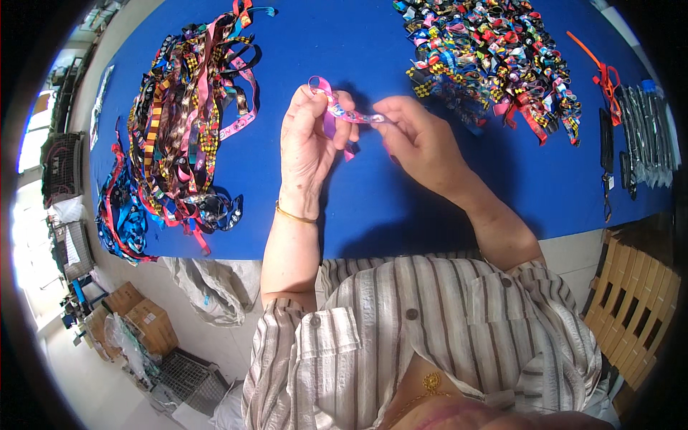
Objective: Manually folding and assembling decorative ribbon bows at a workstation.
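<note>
A printed pink and purple lanyard strap (342, 113) is stretched between my two hands above the blue table (301, 36). My left hand (308, 129) pinches it, with a loop of the strap standing up over the fingers and a short end hanging below. Between thumb and fingertips, my right hand (416, 136) grips the strap's other stretch. Left of my hands lies a long pile of patterned lanyard straps (179, 115) in many colours. Beyond my right hand spreads a dense heap of small looped and folded straps (494, 57).
At the right edge lie an orange strap (609, 86), a black strap (606, 147) and several clear plastic packages (648, 129). A bundle of blue straps (125, 215) sits at the table's front left corner. Cardboard boxes (143, 319) stand on the floor at left.
</note>
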### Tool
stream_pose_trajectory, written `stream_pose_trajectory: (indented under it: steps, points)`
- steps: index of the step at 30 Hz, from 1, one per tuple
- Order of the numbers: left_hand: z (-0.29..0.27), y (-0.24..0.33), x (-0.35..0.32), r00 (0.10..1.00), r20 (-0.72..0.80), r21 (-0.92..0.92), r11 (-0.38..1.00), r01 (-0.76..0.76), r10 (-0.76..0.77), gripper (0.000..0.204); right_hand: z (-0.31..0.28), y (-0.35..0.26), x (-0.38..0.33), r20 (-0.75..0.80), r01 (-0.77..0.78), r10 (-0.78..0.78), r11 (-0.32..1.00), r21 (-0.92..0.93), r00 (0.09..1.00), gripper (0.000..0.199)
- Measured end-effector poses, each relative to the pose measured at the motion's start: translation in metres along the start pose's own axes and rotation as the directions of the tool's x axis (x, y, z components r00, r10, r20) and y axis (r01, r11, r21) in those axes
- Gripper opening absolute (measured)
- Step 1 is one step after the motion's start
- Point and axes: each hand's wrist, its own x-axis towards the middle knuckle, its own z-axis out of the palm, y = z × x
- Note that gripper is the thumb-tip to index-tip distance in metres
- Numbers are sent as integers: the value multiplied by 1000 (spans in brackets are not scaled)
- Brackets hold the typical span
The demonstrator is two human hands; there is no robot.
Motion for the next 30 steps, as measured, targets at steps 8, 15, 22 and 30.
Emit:
stream_pose_trajectory:
  steps: [8,15,22,30]
  points:
    - [6,1,-4,992,123,-24,999,36,-33,13,-8,-4,3,-12,-105,107,986,133,994,13]
    - [9,-5,-6,972,218,-17,995,97,-91,12,-8,-10,2,18,-230,230,968,104,973,20]
    - [12,-7,-8,967,165,160,972,171,-197,13,-4,0,6,1,-91,94,962,256,996,21]
    - [19,-6,-9,939,120,293,915,278,-323,10,-6,0,6,10,-133,135,963,234,991,24]
